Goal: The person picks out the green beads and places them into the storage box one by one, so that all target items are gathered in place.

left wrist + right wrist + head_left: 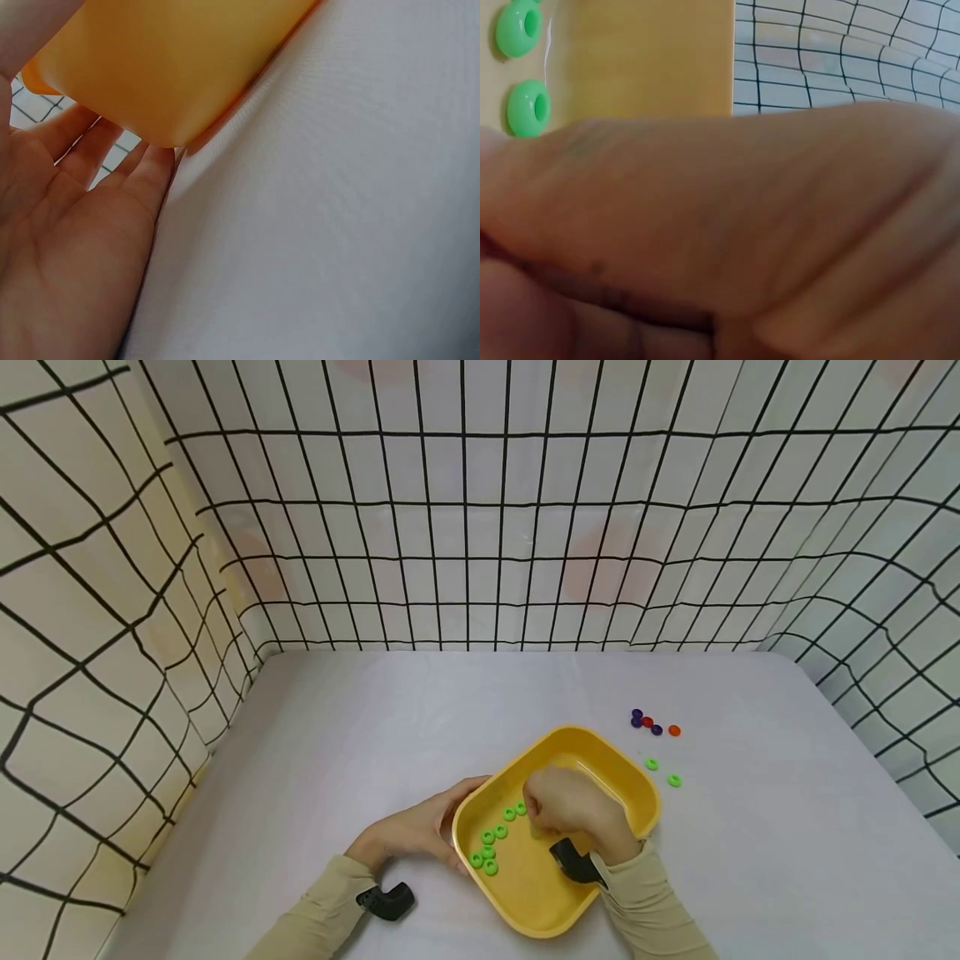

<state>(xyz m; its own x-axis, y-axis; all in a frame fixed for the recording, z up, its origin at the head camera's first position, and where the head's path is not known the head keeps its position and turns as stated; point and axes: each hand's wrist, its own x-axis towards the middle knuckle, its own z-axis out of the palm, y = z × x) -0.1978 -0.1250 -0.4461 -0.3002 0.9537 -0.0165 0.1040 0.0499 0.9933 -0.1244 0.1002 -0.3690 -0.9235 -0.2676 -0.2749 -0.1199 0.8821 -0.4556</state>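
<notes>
In smooth yellow tray (633, 781), round green rings (489, 852).

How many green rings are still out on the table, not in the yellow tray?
2. One green ring lies just right of the yellow tray, and the other green ring sits a little farther right and nearer. None looks hidden outside the tray.

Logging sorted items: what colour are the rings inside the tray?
Bright green rings lie in the yellow tray; the head view shows them best.
</notes>
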